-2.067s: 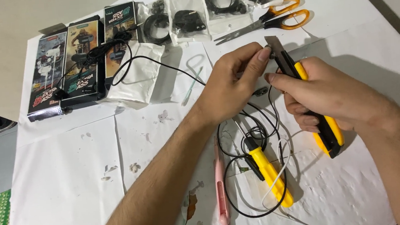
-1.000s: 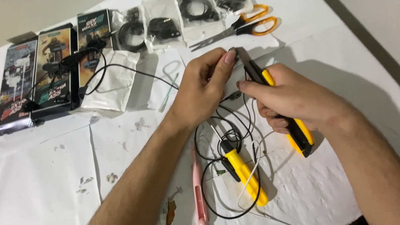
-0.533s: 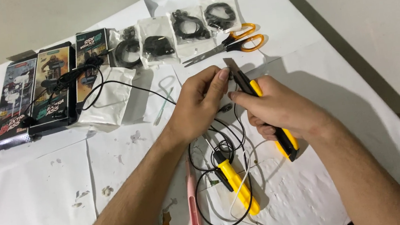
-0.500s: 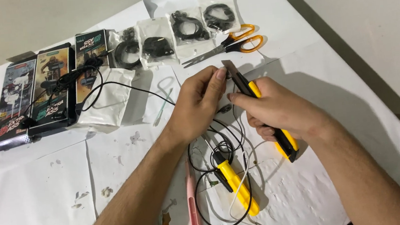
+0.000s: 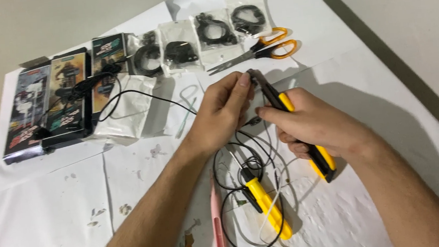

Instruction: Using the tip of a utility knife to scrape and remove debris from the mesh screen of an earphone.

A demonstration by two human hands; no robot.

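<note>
A white sheet (image 5: 48, 228) is covering the whole table, spotted here and there with small brown flecks. Along its far left three printed boxes (image 5: 59, 103) are lying side by side, and a black cable (image 5: 122, 97) is trailing off them across a white pouch (image 5: 125, 108). Further along the far edge four clear bags (image 5: 196, 38) of coiled black cable are sitting in a row, with orange-handled scissors (image 5: 261, 51) lying just beside the last bag, blades pointing left.

The person is leaning in with both forearms over the middle of the sheet. The right hand (image 5: 315, 125) is wrapping closed around a yellow and black cutter (image 5: 299, 127), its dark tip pointing up and left, its tail sticking out below the hand. The left hand (image 5: 221, 112) is meeting that tip, with its thumb and fingers pinching a thin black wire (image 5: 243, 153) right against it. The wire is hanging down between the hands and looping loosely on the sheet below.

Inside that loop a second yellow tool (image 5: 264, 207) is lying at a slant, with a white wire (image 5: 272, 209) crossing it. Just left of the loop a slim pink tool (image 5: 218, 224) is lying lengthwise.
</note>
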